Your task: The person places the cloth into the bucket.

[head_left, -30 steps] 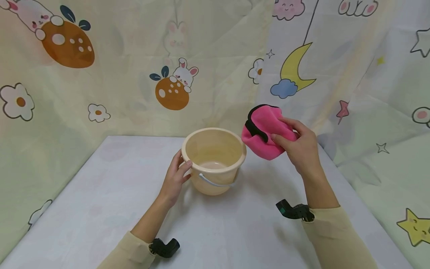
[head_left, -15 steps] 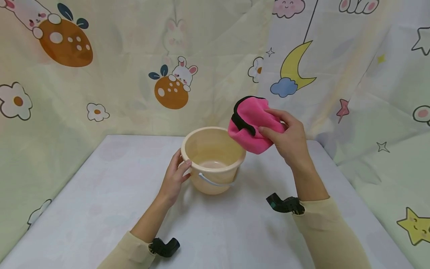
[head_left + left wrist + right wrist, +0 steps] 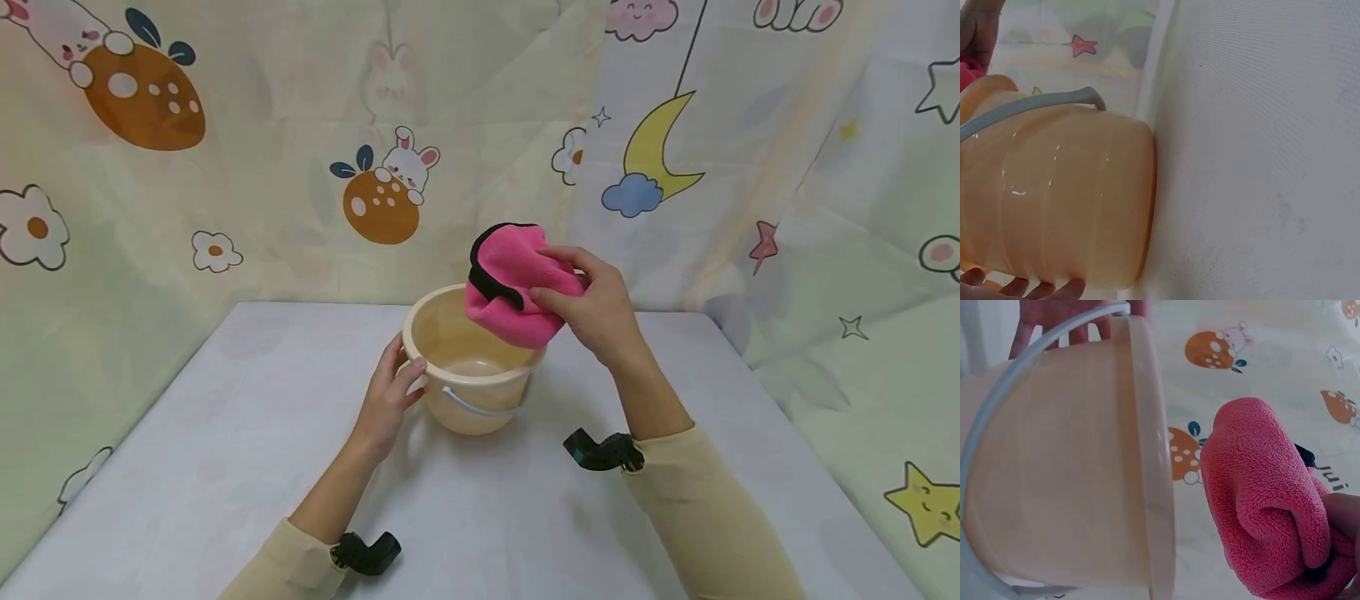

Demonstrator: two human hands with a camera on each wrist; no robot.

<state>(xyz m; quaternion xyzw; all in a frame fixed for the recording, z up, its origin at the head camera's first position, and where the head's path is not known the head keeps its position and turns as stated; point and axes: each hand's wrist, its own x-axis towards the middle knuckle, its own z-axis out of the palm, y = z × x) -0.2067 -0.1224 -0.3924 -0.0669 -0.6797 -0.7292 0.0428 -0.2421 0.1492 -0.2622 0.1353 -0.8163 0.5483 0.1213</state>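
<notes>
In the head view my right hand (image 3: 596, 308) pinches a folded pink cloth (image 3: 506, 279) with black edging. The cloth hangs above the right part of the mouth of a cream plastic bucket (image 3: 474, 417), covering some of its rim. Its fluffy towel texture shows in the right wrist view, where the cloth (image 3: 1260, 487) is beside the bucket rim (image 3: 1157, 487). My left hand (image 3: 386, 400) holds the bucket's left side near the rim. Left-hand fingers (image 3: 1041, 289) touch the outer wall in the left wrist view. The bucket stands upright; its visible inside holds nothing.
A grey-white handle (image 3: 480, 408) hangs down the bucket's front. The white table (image 3: 225, 433) extends all around the bucket. Behind it hangs a patterned cloth backdrop (image 3: 480, 167). Each wrist wears a black camera mount.
My right hand has carried the pink cloth leftward, from beside the bucket to over its mouth. The left hand and the bucket have stayed in place.
</notes>
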